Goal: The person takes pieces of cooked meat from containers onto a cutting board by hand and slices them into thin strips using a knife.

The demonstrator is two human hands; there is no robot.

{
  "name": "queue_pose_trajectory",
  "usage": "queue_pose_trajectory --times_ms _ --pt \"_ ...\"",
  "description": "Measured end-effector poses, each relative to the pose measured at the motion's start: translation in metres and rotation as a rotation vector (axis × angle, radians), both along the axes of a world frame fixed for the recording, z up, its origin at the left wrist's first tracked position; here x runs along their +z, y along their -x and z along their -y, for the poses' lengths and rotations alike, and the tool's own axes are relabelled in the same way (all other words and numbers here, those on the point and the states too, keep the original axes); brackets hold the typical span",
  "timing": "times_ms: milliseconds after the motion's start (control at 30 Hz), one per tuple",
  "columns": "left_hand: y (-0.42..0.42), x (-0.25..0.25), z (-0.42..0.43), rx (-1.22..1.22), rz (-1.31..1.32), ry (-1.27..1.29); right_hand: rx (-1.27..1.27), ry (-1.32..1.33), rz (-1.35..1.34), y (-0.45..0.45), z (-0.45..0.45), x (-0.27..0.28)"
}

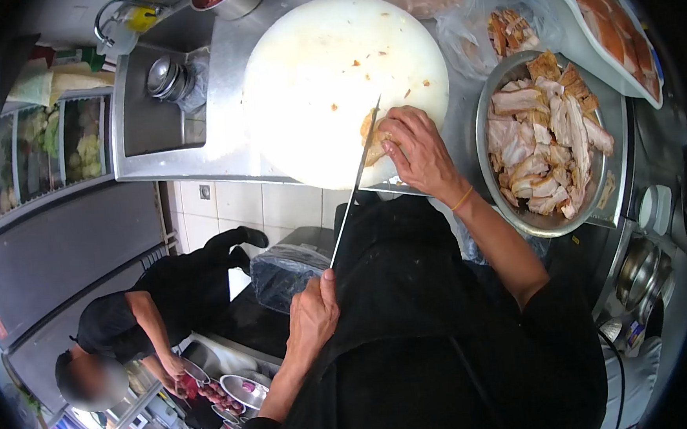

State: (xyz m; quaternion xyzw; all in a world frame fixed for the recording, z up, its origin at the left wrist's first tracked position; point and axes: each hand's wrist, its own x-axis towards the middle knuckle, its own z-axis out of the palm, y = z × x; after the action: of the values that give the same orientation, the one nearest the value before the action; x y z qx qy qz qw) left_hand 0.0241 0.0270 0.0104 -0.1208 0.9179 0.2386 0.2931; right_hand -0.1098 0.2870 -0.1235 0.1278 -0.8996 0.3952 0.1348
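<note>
On a round white cutting board (pixel 304 83) lies a piece of browned meat (pixel 373 151) near the edge closest to me. My right hand (pixel 418 148) presses on the meat with its fingers bent over it. My left hand (pixel 313 315) is closed round the handle end of a long thin knife (pixel 352 198), whose blade reaches up to the board and lies along the left side of the meat. Small brown crumbs are scattered on the board. Right of the board, a large metal bowl (pixel 489 170) holds many cut pieces of meat.
A sink (pixel 137 125) with a faucet is at the left. Behind the bowl are a plastic bag (pixel 458 34) of meat strips and a white tray (pixel 626 75) of meat. A bin (pixel 284 269) stands below the counter. At lower left, a co-worker (pixel 175 295) bends over bowls.
</note>
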Motion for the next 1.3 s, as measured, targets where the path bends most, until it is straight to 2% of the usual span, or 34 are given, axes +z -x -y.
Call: queue_pose_trajectory --times_ms 233,367,433,600,833,933,1033,1133,1300 --pt "-0.014 0.010 0.002 -0.081 0.023 0.092 -0.012 0.015 -0.035 0.002 0.000 -0.004" --pt "0.013 -0.030 -0.009 -0.103 -0.078 0.075 0.013 0.016 -0.031 0.001 -0.001 -0.005" --pt "0.035 -0.017 -0.015 -0.055 -0.058 0.071 0.031 0.031 -0.025 0.002 -0.004 -0.002" --pt "0.013 -0.001 -0.008 -0.028 -0.083 -0.047 -0.013 0.074 -0.035 0.001 -0.004 -0.002" --pt "-0.014 0.019 0.001 -0.028 0.090 0.053 -0.039 0.109 -0.042 0.000 -0.003 -0.008" --pt "0.000 -0.001 -0.009 -0.131 0.041 0.073 -0.027 0.101 -0.039 0.001 -0.003 -0.009" --pt "0.027 -0.038 -0.019 -0.166 -0.057 -0.053 -0.012 0.084 -0.040 0.001 -0.005 -0.007" --pt "0.053 -0.029 -0.025 -0.088 -0.087 -0.079 -0.008 0.124 -0.010 0.000 -0.009 -0.001" --pt "0.027 -0.007 -0.019 -0.056 -0.057 -0.076 -0.026 0.105 -0.011 -0.002 -0.015 -0.002"
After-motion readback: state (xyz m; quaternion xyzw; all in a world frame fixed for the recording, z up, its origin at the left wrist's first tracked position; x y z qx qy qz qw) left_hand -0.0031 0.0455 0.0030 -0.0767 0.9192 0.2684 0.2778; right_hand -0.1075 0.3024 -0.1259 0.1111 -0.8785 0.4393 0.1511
